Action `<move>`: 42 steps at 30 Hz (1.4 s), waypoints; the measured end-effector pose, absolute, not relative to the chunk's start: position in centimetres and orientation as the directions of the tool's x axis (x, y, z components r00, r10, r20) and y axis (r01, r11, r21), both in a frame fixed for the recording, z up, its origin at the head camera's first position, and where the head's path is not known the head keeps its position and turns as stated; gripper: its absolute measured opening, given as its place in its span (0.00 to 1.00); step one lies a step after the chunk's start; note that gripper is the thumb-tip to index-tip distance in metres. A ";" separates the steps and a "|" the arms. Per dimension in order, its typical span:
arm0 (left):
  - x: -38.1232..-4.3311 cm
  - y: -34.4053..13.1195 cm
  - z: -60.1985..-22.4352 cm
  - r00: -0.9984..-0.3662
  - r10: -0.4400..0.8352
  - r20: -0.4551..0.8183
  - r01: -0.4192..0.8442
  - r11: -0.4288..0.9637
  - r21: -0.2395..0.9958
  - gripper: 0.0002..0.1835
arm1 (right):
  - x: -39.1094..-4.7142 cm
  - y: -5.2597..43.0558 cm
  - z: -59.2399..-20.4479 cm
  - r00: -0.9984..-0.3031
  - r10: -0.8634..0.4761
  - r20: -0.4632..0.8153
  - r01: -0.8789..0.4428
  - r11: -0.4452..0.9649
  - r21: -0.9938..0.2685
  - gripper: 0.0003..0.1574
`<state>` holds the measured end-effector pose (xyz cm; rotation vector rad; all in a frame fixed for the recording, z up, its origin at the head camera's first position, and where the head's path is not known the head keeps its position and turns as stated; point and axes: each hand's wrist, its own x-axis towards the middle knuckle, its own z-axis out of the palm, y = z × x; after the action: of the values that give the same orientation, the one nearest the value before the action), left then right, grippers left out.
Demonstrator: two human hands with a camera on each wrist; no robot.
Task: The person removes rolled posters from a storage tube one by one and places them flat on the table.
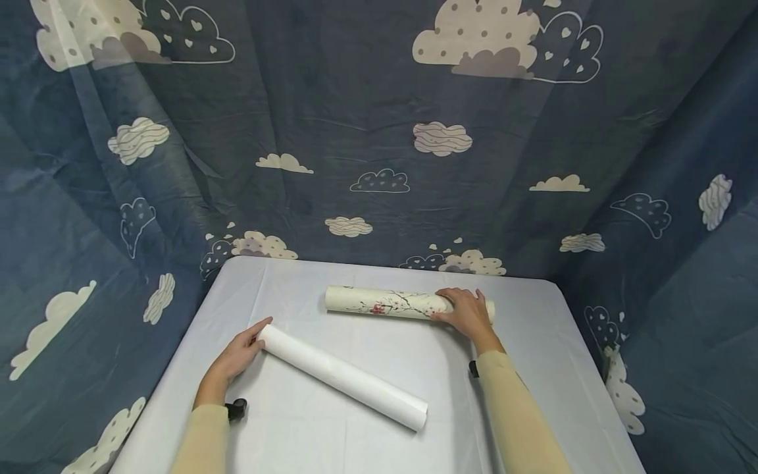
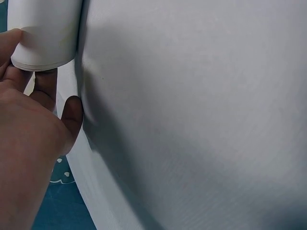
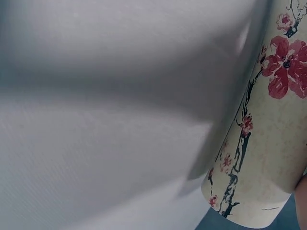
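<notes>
A plain white roll (image 1: 345, 376) lies slantwise on the table, its near end toward the middle front. My left hand (image 1: 238, 359) is at its far left end. In the left wrist view one fingertip touches the side of the white roll (image 2: 45, 33), other fingers sit at its end, and the thumb stands apart. Farther back lies a cream floral wallpaper roll (image 1: 379, 303), printed with dark branches and red blossoms. My right hand (image 1: 468, 313) grips it from above near its right end. In the right wrist view the floral roll (image 3: 259, 158) shows with only a bit of finger beside it.
A white cloth covers the table (image 1: 284, 421). Dark blue curtains (image 1: 355, 99) with cloud prints hang behind it and at both sides. Each wrist carries a black camera mount, the left one (image 1: 237, 409) and the right one (image 1: 473, 368).
</notes>
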<state>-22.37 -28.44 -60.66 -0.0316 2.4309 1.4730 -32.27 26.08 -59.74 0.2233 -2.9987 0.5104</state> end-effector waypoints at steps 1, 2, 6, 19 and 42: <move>-22.4 -28.4 -60.7 -0.956 0.135 -0.262 -0.171 0.473 0.864 0.32 | -32.3 26.1 -59.8 -0.985 -0.129 0.112 -0.159 0.933 -0.322 0.44; -22.4 -28.4 -60.8 -0.956 0.137 -0.261 -0.168 0.474 0.864 0.32 | -32.2 26.0 -59.8 -0.986 -0.128 0.109 -0.157 0.933 -0.323 0.45; -22.4 -28.4 -60.9 -0.956 0.137 -0.261 -0.169 0.472 0.865 0.33 | -32.0 26.0 -59.9 -0.986 -0.125 0.107 -0.153 0.934 -0.322 0.44; -22.1 -27.8 -60.7 -0.957 0.126 -0.261 -0.169 0.489 0.856 0.32 | -31.2 25.6 -58.5 -0.974 -0.160 0.164 -0.204 0.930 -0.305 0.45; -20.2 -23.7 -61.1 -0.988 0.025 -0.152 -0.122 0.476 0.871 0.28 | -22.1 24.1 -56.6 -0.954 -0.172 0.246 -0.260 0.884 -0.389 0.44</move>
<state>-20.18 -23.73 -61.12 -0.0848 2.5728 1.5353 -22.12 24.14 -56.58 0.3300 -2.8485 0.6292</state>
